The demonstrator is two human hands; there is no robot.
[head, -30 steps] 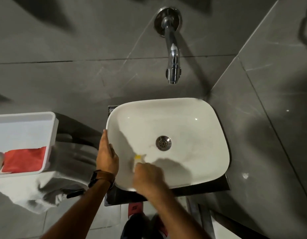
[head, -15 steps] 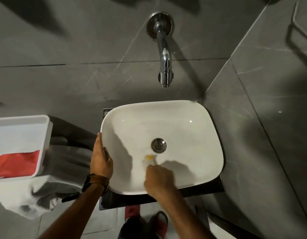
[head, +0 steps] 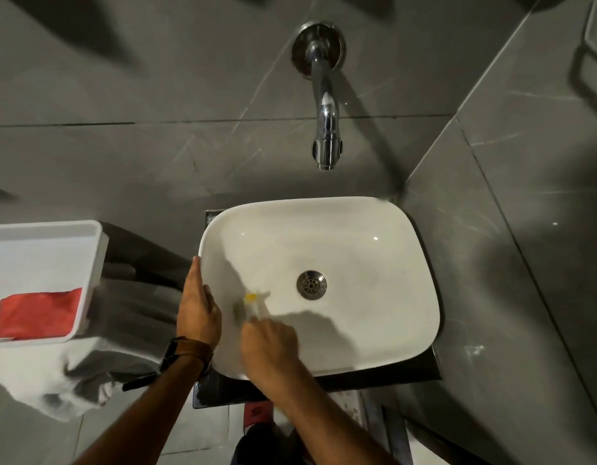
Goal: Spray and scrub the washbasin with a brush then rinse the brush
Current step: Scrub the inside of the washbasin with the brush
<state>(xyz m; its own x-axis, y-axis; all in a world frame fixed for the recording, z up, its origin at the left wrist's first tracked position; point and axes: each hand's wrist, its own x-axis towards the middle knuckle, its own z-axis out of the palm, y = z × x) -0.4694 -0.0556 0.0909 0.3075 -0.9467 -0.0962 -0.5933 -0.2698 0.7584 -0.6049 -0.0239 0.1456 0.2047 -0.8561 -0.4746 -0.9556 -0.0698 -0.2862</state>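
A white tray (head: 89, 260) held a red cloth (head: 38, 313) at its near edge; a chrome tap (head: 325, 129) projected from the grey wall (head: 122, 156).

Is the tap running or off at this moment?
Off, as far as can be seen: no stream falls from the tap spout, and no water shows around the drain of the washbasin.

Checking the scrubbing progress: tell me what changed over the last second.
The right hand swept the brush from the basin's near-left wall toward the drain, then back left. The left hand stayed on the washbasin rim; the tap stayed dry.
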